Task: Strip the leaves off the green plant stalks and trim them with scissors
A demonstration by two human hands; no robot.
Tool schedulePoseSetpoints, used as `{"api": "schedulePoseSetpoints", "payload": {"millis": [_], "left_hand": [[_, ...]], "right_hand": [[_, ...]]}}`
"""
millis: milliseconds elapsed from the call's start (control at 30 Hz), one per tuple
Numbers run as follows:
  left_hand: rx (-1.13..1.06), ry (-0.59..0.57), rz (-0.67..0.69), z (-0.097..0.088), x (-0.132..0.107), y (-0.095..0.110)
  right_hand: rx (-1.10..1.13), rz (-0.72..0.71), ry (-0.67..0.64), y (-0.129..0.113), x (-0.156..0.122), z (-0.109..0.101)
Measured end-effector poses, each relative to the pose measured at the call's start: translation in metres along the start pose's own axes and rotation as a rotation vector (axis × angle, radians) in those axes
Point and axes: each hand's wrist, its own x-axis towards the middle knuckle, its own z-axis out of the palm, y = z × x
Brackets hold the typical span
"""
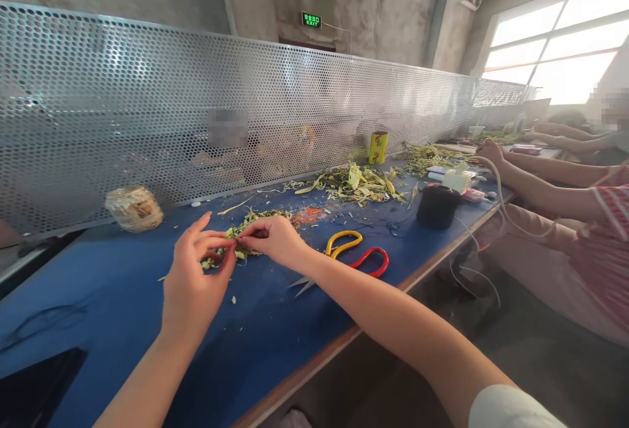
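Over the blue table [142, 323], my left hand [196, 271] pinches with thumb and index finger, its other fingers raised. My right hand [275, 239] meets it there, fingertips pressed together. Whatever the two pinches hold is too small to make out. Just behind and below the fingers lies a strip of green-yellow plant scraps [240, 254], partly hidden by my hands. Scissors [371, 251] with one yellow and one red handle lie under my right forearm, blades slightly apart.
A perforated metal screen [162, 126] runs along the table's back. Nearby stand a pale woven roll [133, 208], a pile of dried leaves [361, 182], a yellow can [378, 147] and a spool of black thread [437, 205]. A co-worker's arms [545, 175] rest at the right; a white cable [498, 198] hangs over the edge.
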Motion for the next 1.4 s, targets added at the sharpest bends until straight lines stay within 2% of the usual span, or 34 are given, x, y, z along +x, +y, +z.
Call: {"api": "schedulePoseSetpoints", "payload": {"millis": [67, 133, 233, 400, 533, 633, 767, 867, 967, 1400], "left_hand": [[0.015, 0.013, 0.126, 0.0, 0.001, -0.003], [0.037, -0.006, 0.187, 0.0, 0.002, -0.004], [0.06, -0.056, 0.181, -0.001, 0.001, -0.006], [0.086, -0.046, 0.13, -0.001, -0.001, -0.009], [0.084, -0.097, 0.072, -0.002, -0.001, -0.006], [0.021, -0.116, -0.026, -0.003, 0.0, -0.003], [-0.232, -0.109, -0.163, -0.003, 0.002, -0.002], [-0.381, -0.11, -0.247, -0.002, 0.005, -0.002], [-0.419, -0.101, -0.301, -0.002, 0.006, -0.002], [-0.4, -0.139, -0.28, -0.001, 0.006, -0.007]], "right_hand": [[-0.003, 0.01, 0.006, -0.001, 0.0, 0.0], [-0.004, 0.009, -0.001, -0.002, 0.0, 0.0], [-0.012, 0.007, -0.013, -0.002, 0.001, 0.0], [-0.088, -0.014, -0.032, -0.004, -0.002, -0.001], [-0.41, -0.255, -0.015, -0.01, -0.006, -0.005], [-0.58, -0.436, -0.024, -0.014, -0.007, -0.008], [-0.64, -0.522, -0.074, -0.016, -0.007, -0.012], [-0.641, -0.537, -0.105, -0.016, -0.007, -0.013], [-0.642, -0.531, -0.118, -0.016, -0.007, -0.013], [-0.757, -0.499, -0.159, -0.019, -0.007, -0.013]]}}
